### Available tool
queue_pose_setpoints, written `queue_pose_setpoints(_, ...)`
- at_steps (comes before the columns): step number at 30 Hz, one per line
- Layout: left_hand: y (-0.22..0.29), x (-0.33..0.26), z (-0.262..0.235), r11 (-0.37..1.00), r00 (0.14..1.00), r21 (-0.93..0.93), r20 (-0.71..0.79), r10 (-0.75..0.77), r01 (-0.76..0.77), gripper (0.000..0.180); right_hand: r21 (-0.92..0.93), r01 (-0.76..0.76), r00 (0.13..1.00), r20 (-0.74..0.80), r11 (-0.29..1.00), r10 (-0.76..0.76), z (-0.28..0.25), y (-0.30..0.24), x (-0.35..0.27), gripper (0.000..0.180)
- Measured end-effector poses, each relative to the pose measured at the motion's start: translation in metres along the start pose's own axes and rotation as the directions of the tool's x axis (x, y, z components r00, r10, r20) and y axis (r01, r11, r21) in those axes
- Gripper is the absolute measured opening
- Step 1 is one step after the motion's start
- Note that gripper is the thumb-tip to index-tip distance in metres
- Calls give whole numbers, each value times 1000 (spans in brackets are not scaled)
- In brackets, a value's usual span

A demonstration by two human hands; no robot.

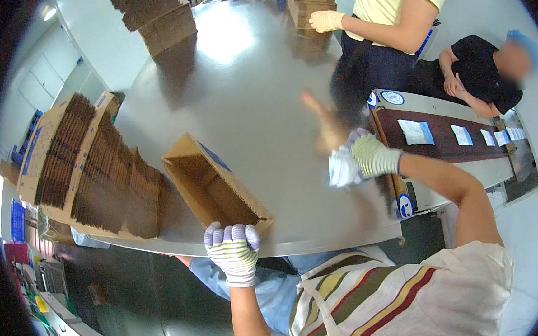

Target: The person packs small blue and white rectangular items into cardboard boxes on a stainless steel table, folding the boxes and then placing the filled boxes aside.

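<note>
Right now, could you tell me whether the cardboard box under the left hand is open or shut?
Open: the cardboard box lies on the metal table, its bare brown inside showing, while the left hand grips its near end.

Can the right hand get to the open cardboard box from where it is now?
Probably yes. The right hand, gloved and gripping a small white packet, hovers over bare metal table. Nothing lies between it and the open cardboard box, whose near end the left hand grips.
</note>
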State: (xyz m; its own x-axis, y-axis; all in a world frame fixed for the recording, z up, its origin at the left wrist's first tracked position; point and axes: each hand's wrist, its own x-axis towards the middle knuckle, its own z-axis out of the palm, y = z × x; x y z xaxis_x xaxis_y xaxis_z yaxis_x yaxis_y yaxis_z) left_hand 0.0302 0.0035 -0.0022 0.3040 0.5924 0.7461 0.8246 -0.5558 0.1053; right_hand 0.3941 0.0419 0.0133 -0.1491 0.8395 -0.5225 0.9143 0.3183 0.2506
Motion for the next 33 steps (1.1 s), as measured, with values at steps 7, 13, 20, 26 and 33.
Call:
queue_pose_setpoints(7,7,4,2,998,999,-54,31,31,-30,9,666,600,785,-597,443,-166,75,-55,-11,43)
queue_pose_setpoints(13,9,7,-1,996,996,89,83,-39,31,14,184,794,183,-981,580,61,-54,-114,33,39)
queue_pose_setpoints(20,23,3,4,966,996,247,11,-88,82,20,459,873,482,-865,166,-141,-126,-168,49,42)
queue_pose_setpoints(26,28,7,-9,992,995,79,16,-98,97,19,279,692,594,-744,666,-306,-92,-144,74,71)
queue_pose_setpoints(33,-26,118,-1,943,820,-89,526,-228,320,21,99,684,575,-682,722,-452,-114,-140,54,84)
